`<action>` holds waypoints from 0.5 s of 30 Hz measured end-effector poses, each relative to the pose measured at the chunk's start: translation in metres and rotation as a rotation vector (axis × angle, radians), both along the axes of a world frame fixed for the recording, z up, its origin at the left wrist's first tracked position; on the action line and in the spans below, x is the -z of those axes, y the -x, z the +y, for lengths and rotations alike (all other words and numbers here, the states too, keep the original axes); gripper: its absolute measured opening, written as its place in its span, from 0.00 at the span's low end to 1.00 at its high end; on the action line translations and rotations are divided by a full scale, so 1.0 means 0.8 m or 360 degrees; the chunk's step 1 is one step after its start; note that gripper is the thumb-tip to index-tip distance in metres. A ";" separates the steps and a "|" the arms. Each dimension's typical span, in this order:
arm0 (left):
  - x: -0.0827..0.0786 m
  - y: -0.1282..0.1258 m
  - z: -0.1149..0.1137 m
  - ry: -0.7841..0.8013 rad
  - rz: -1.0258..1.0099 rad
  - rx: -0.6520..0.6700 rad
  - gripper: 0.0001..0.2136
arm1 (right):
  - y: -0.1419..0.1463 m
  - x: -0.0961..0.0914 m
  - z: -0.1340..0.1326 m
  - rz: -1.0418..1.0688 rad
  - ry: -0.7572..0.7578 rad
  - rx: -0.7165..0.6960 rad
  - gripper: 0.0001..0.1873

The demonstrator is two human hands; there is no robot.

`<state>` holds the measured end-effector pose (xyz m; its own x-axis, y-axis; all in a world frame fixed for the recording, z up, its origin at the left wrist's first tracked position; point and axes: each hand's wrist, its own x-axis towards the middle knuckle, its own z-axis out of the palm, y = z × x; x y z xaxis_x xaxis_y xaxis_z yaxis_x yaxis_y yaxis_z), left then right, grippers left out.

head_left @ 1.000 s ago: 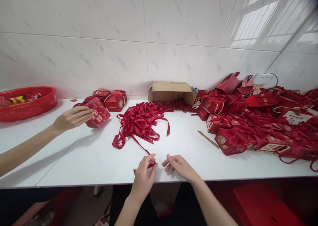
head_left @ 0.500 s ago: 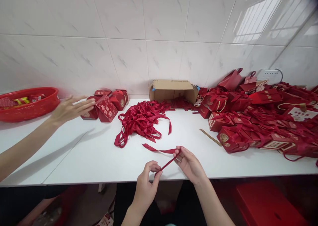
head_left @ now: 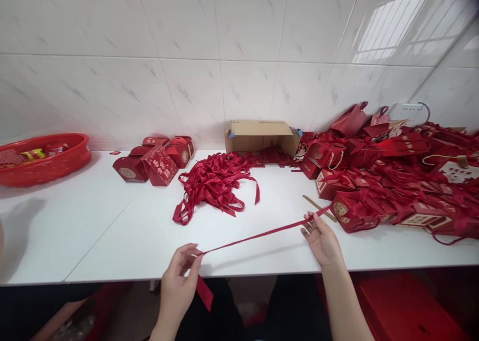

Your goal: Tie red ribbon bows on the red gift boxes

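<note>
A loose heap of dark-red ribbons [head_left: 215, 183] lies on the white bench [head_left: 138, 241]. In front of the heap, on the wearer's side, a single red ribbon [head_left: 258, 235] is stretched in a nearly straight line between two hands, clear of the heap. The left hand [head_left: 180, 273], in front of the heap and a little to its left, has its grip closed, thumb and forefinger pinching the ribbon; a short tail hangs below that hand, past the bench edge. The right hand [head_left: 322, 242], in front and to the right of the heap, has its grip closed on the ribbon too, with the end sticking out beyond the fingers. Right of the heap lies a thin gold strip [head_left: 313, 204], and farther right, a crowded stack of red gift boxes [head_left: 355, 213]. Just behind the heap stands an open cardboard carton [head_left: 262, 129]. Left of it sit small red favour boxes [head_left: 160, 165]; farther left, a red plastic basin [head_left: 48, 173].
</note>
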<state>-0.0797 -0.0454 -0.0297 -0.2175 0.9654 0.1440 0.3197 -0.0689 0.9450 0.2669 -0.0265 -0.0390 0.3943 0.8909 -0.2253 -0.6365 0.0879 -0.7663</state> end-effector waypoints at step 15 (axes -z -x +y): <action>0.020 0.033 0.026 -0.0003 0.0028 -0.0193 0.12 | -0.047 0.040 0.029 -0.2056 0.0505 0.0347 0.21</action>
